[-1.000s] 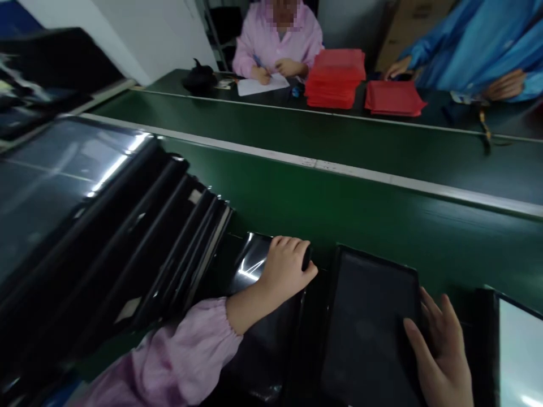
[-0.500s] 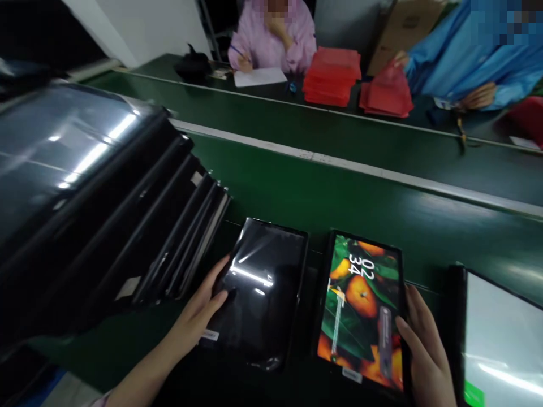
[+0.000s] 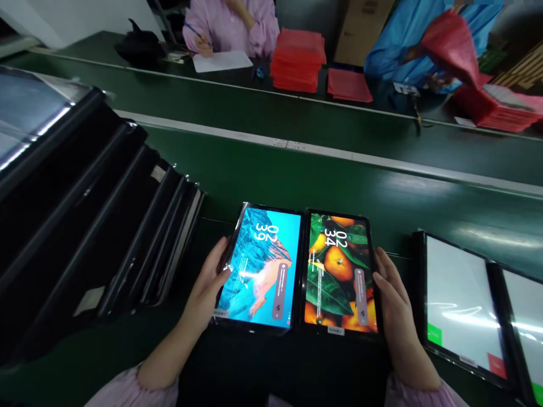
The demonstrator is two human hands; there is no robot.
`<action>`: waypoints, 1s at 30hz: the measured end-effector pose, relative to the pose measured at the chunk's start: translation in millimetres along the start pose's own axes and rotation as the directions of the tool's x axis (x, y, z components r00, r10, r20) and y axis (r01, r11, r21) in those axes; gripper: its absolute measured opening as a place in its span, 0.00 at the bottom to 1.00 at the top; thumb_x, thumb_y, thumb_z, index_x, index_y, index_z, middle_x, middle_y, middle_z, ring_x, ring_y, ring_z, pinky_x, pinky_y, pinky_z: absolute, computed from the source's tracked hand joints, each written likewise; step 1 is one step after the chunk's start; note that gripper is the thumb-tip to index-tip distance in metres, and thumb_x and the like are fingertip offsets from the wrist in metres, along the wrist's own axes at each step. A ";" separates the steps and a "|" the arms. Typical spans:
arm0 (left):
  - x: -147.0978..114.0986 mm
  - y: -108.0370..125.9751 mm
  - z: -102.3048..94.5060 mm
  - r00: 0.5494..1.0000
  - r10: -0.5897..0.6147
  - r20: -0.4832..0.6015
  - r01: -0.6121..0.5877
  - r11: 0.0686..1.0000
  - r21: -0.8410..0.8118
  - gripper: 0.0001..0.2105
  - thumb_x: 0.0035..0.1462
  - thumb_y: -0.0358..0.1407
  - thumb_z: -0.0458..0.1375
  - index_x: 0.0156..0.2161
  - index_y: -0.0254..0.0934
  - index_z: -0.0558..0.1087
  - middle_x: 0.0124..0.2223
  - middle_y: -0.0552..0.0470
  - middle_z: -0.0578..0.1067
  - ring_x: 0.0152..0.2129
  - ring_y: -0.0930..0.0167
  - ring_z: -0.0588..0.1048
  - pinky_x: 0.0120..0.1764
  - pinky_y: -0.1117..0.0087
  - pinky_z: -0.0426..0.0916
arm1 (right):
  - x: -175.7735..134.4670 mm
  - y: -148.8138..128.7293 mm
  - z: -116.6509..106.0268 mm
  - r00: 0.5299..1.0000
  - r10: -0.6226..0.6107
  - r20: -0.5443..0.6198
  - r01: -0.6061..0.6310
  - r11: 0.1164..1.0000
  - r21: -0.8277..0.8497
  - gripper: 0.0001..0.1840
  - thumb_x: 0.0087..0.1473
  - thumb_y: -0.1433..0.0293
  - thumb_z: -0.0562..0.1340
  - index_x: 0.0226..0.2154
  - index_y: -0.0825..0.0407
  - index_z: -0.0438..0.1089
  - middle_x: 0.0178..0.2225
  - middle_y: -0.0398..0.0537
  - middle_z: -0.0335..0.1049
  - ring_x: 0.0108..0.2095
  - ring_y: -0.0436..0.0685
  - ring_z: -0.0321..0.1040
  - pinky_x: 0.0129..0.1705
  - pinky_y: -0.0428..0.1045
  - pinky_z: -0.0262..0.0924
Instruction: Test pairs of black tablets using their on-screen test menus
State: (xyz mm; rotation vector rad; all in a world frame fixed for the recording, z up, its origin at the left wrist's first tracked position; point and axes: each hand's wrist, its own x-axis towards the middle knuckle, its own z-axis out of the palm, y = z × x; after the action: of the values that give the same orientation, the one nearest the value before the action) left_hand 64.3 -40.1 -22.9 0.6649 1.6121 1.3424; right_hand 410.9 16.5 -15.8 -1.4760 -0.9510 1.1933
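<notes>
Two tablets lie side by side in front of me. The left tablet (image 3: 259, 268) shows a blue and pink picture with a clock, and my left hand (image 3: 208, 284) grips its left edge, thumb on the screen's rim. The right tablet (image 3: 340, 273) shows oranges among green leaves with a clock. My right hand (image 3: 392, 299) grips its right edge. Both screens are lit and the two tablets touch along their inner edges.
Several dark tablets (image 3: 127, 237) lean in a fanned row at the left. Two tablets with white screens (image 3: 460, 299) lie at the right. Beyond the green belt (image 3: 339, 181), people work by stacks of red pouches (image 3: 297, 59) and a white sheet (image 3: 220, 60).
The left tablet's screen has lit up; it was dark before. My left hand moved from its top edge to its left edge. The right tablet lit up earlier. The two tablets now sit closer together.
</notes>
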 end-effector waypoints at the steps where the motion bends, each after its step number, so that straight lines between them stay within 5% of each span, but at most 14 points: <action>1: 3.3 1.2 2.0 1.000 -0.006 -0.011 0.006 1.000 -0.009 0.40 0.51 0.52 0.72 0.67 0.40 0.72 0.73 0.41 0.69 0.77 0.48 0.51 0.74 0.45 0.55 | 3.1 1.1 -0.9 1.000 -0.008 0.001 0.008 1.000 0.001 0.38 0.52 0.49 0.74 0.62 0.39 0.73 0.72 0.48 0.66 0.75 0.69 0.55 0.74 0.65 0.57; 4: 11.1 6.1 5.5 1.000 -0.022 -0.008 0.021 0.999 -0.032 0.41 0.48 0.51 0.72 0.66 0.39 0.73 0.73 0.40 0.70 0.77 0.46 0.52 0.74 0.45 0.56 | 10.6 1.3 -3.8 0.999 -0.053 -0.007 0.053 0.998 -0.047 0.35 0.55 0.48 0.72 0.61 0.41 0.72 0.69 0.51 0.70 0.72 0.69 0.63 0.70 0.65 0.63; 6: 15.9 8.0 5.4 0.999 -0.036 0.037 0.038 0.998 -0.040 0.44 0.44 0.50 0.74 0.67 0.37 0.71 0.73 0.39 0.69 0.76 0.44 0.54 0.73 0.45 0.57 | 12.0 -4.0 -4.9 0.979 -0.197 -0.047 0.186 0.966 -0.177 0.32 0.59 0.49 0.70 0.61 0.42 0.72 0.66 0.53 0.73 0.68 0.68 0.68 0.66 0.65 0.67; 8: 21.3 7.5 4.0 0.994 -0.037 0.104 0.040 0.999 -0.027 0.48 0.42 0.48 0.75 0.69 0.37 0.68 0.74 0.38 0.67 0.75 0.42 0.56 0.72 0.44 0.59 | 9.5 -15.3 -4.1 0.912 -0.410 -0.026 0.368 0.845 -0.389 0.26 0.63 0.52 0.68 0.58 0.45 0.73 0.62 0.55 0.77 0.60 0.67 0.75 0.58 0.62 0.73; 12: 35.6 2.7 0.9 0.983 0.016 0.183 -0.019 1.000 0.014 0.49 0.46 0.45 0.75 0.73 0.43 0.65 0.76 0.42 0.65 0.75 0.45 0.57 0.72 0.46 0.60 | -2.8 -48.1 11.5 0.713 -0.594 0.372 0.687 0.483 -0.543 0.08 0.69 0.64 0.63 0.44 0.48 0.77 0.45 0.54 0.85 0.37 0.59 0.80 0.36 0.52 0.74; 14: 44.3 1.4 -1.7 0.984 0.051 0.169 -0.051 0.999 -0.006 0.47 0.45 0.43 0.73 0.71 0.43 0.67 0.75 0.42 0.66 0.75 0.45 0.56 0.73 0.46 0.58 | -8.0 -61.1 27.2 0.602 -0.552 0.577 0.798 0.383 -0.466 0.08 0.70 0.68 0.61 0.41 0.48 0.77 0.41 0.52 0.85 0.36 0.58 0.80 0.36 0.51 0.75; 16: 52.5 1.3 -6.5 0.986 0.070 0.154 -0.067 0.997 -0.023 0.44 0.44 0.41 0.71 0.69 0.43 0.70 0.74 0.41 0.69 0.76 0.46 0.56 0.74 0.44 0.55 | -9.9 -68.4 43.7 0.548 -0.432 0.716 0.834 0.348 -0.428 0.11 0.71 0.68 0.58 0.43 0.49 0.78 0.43 0.54 0.85 0.38 0.59 0.82 0.39 0.52 0.76; 19: 61.3 1.1 -15.9 0.982 0.083 0.170 -0.084 0.996 0.004 0.40 0.47 0.40 0.70 0.68 0.44 0.72 0.72 0.42 0.72 0.76 0.47 0.56 0.75 0.40 0.51 | -6.0 -72.1 55.8 0.574 -0.184 0.798 0.799 0.337 -0.497 0.16 0.71 0.68 0.57 0.53 0.51 0.78 0.44 0.53 0.86 0.37 0.59 0.84 0.36 0.50 0.74; 21: 64.5 0.6 -19.7 0.979 0.094 0.178 -0.099 0.995 0.021 0.39 0.48 0.41 0.70 0.68 0.45 0.72 0.71 0.42 0.72 0.75 0.47 0.57 0.75 0.39 0.50 | -0.5 -75.0 48.3 0.635 -0.086 0.768 0.751 0.301 -0.587 0.18 0.71 0.67 0.57 0.56 0.49 0.78 0.36 0.48 0.86 0.31 0.59 0.83 0.31 0.49 0.69; 26: 62.2 5.5 -5.9 0.984 0.105 0.146 -0.123 0.985 0.124 0.42 0.49 0.45 0.69 0.70 0.39 0.68 0.73 0.35 0.69 0.74 0.46 0.60 0.74 0.41 0.54 | 5.0 -98.0 -1.1 0.836 -0.146 0.529 0.548 0.171 -0.819 0.28 0.72 0.49 0.52 0.35 0.46 0.80 0.20 0.46 0.77 0.14 0.59 0.69 0.18 0.50 0.51; 30: 43.0 17.5 13.7 0.982 0.130 0.137 -0.175 0.904 0.391 0.56 0.46 0.50 0.72 0.76 0.34 0.55 0.77 0.28 0.58 0.75 0.42 0.56 0.72 0.40 0.55 | -12.6 -111.9 -10.9 0.836 -0.129 0.534 0.548 0.244 -0.800 0.31 0.72 0.47 0.49 0.41 0.47 0.80 0.20 0.44 0.75 0.09 0.54 0.58 0.17 0.50 0.50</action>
State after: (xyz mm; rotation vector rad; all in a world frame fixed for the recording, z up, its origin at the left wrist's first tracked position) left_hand 54.8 7.3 -19.1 1.1132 1.7932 1.0649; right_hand 419.3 26.6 96.6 -1.7210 -2.4322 0.4698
